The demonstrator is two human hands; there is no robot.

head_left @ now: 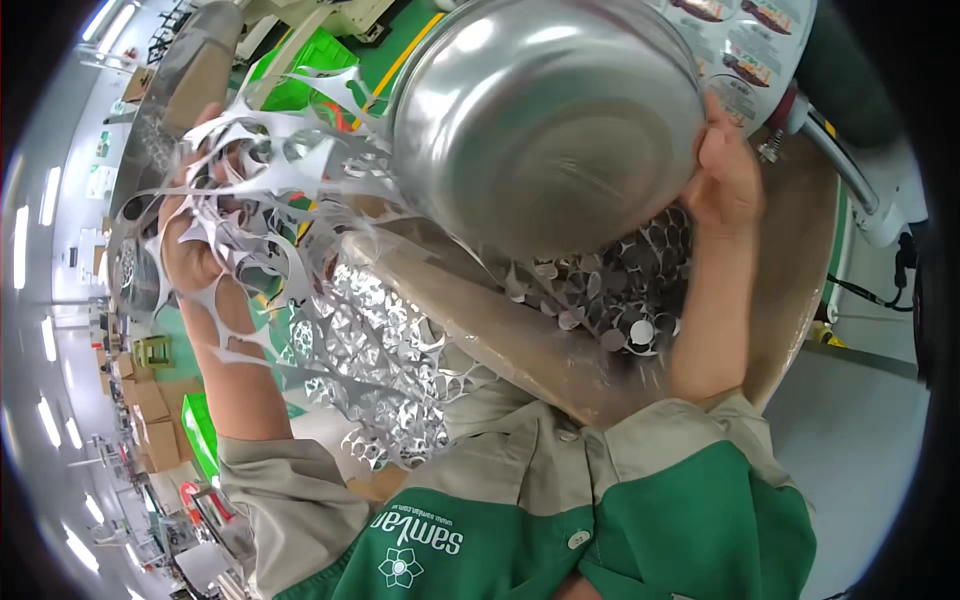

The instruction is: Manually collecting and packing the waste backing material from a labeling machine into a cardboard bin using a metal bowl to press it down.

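Observation:
In my right hand [728,175] is a large shiny metal bowl [545,130], gripped at its right side and tipped so its rounded underside shows. My left hand [195,235] is closed around a tangled silvery web of foil scrap [290,180] with round holes cut out. The web hangs beside the bowl's left side and partly hides the fingers. Below the bowl, small round foil discs [605,290] lie in a box [520,350] lined with clear plastic. What the bowl contains, if anything, is hidden.
More crumpled foil scrap [375,350] is heaped to the left of the box. At the upper right are a printed lid sheet [765,45] and a metal machine arm [845,165]. Green crates [310,68] and cardboard boxes [155,420] stand farther left.

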